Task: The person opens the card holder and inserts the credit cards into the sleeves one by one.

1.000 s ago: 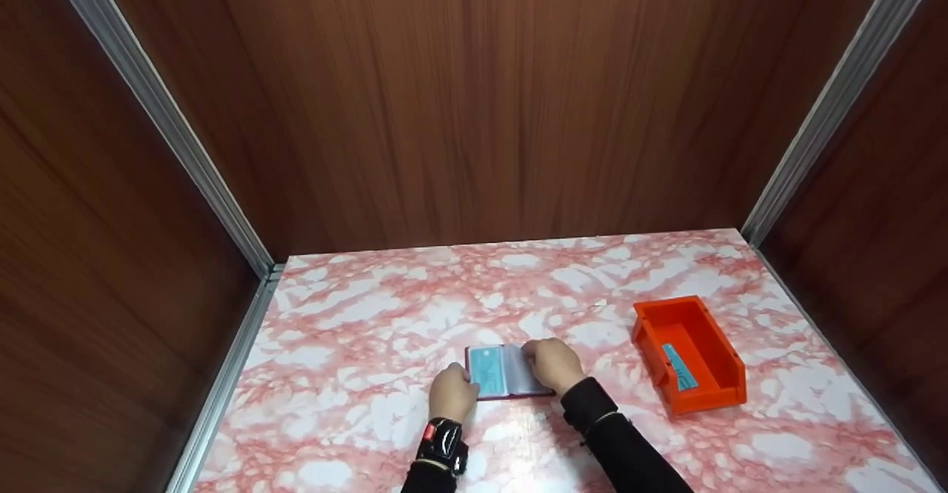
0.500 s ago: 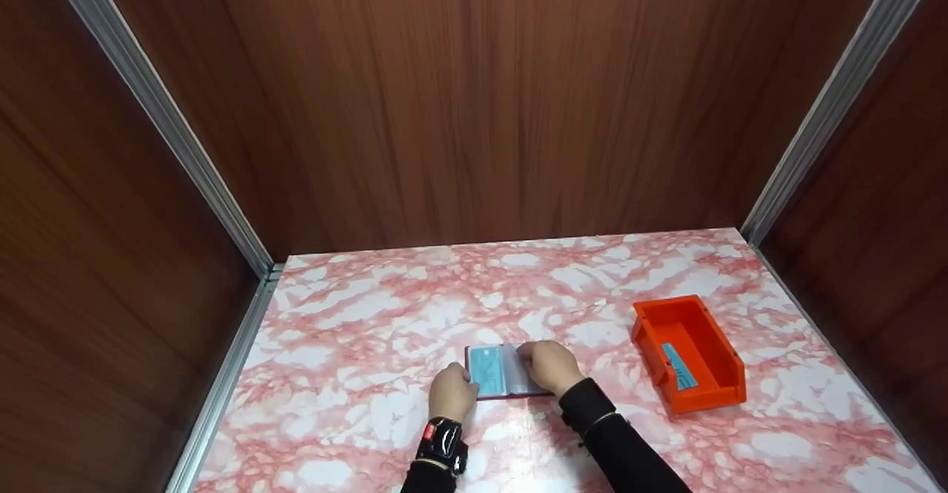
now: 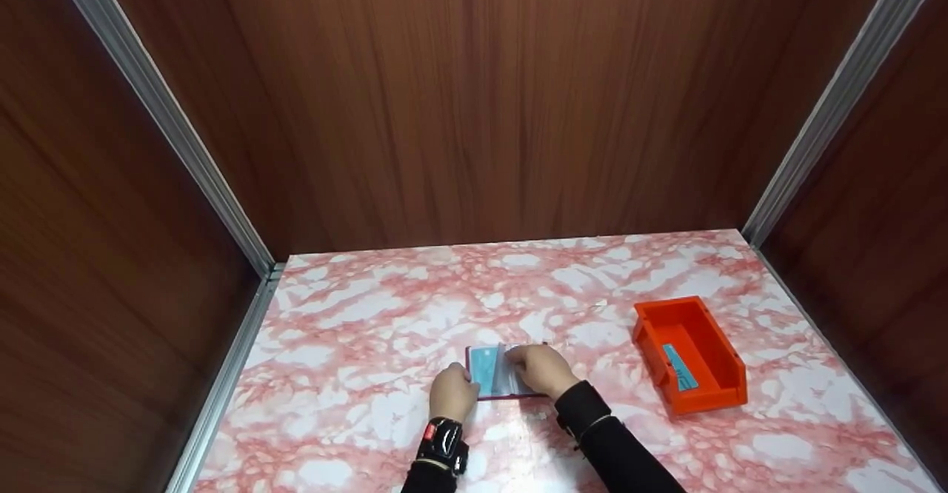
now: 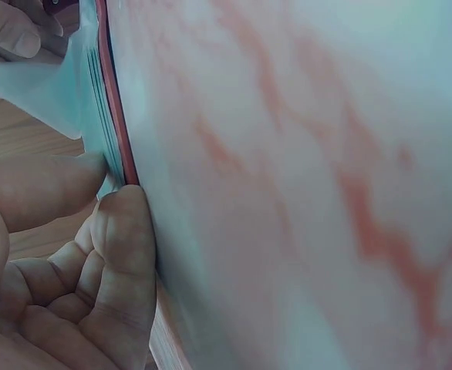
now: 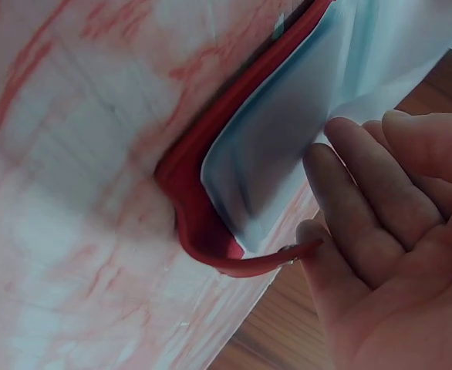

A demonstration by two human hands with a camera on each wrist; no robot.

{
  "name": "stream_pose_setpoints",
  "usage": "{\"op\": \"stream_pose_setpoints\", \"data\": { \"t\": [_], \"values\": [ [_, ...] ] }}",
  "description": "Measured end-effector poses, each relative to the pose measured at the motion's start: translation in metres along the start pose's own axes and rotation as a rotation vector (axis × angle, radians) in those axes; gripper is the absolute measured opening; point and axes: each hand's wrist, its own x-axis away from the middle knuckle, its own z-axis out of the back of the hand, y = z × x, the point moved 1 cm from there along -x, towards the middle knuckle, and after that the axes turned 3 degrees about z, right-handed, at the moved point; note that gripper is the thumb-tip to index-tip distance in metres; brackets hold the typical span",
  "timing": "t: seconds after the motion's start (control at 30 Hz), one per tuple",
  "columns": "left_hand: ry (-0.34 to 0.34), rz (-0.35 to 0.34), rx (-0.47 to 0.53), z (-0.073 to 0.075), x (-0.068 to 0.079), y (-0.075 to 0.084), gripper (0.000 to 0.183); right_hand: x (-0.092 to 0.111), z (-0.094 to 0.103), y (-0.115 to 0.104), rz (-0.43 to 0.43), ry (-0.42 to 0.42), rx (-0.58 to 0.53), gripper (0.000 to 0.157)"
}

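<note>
A red card holder [image 3: 533, 394] lies spread on the table, its clear sleeves in the middle and a light blue card [image 3: 483, 367] showing on the left side. My left hand [image 3: 450, 395] pinches its left edge between thumb and forefinger, across the stacked sleeves and red cover. My right hand [image 3: 544, 369] holds a clear sleeve page [image 3: 505, 377], raised and tilted toward the left side. In the right wrist view, the holder's red strap [image 5: 249, 266] with a metal snap curls up against a fingertip of this hand, and another sleeve [image 5: 276, 139] lies flat over the cover.
An orange bin [image 3: 692, 356] stands at the right with a light blue card [image 3: 680, 366] leaning inside. Brown wood-grain panels [image 3: 474, 108] with metal corner posts [image 3: 178, 126] enclose the pink-and-white marbled table [image 3: 370, 308] at back and sides.
My right hand has moved a little left, carrying the clear sleeve page from the right side over the fold, partly across the blue card. My left hand has stayed put.
</note>
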Motion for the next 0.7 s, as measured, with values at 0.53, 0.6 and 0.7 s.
{"op": "stream_pose_setpoints", "data": {
  "t": [0.53, 0.6, 0.7],
  "values": [
    [0.002, -0.013, 0.002, -0.001, 0.000, -0.001, 0.016, -0.003, -0.008, -0.009, 0.000, -0.022, -0.026, 0.026],
    [0.004, -0.009, -0.002, -0.001, 0.000, -0.001, 0.016, -0.004, -0.010, -0.010, -0.017, -0.037, -0.044, 0.026],
    [0.004, -0.002, -0.004, -0.002, -0.001, -0.002, 0.015, -0.005, -0.011, -0.012, -0.025, -0.048, -0.067, 0.026]
  ]
}}
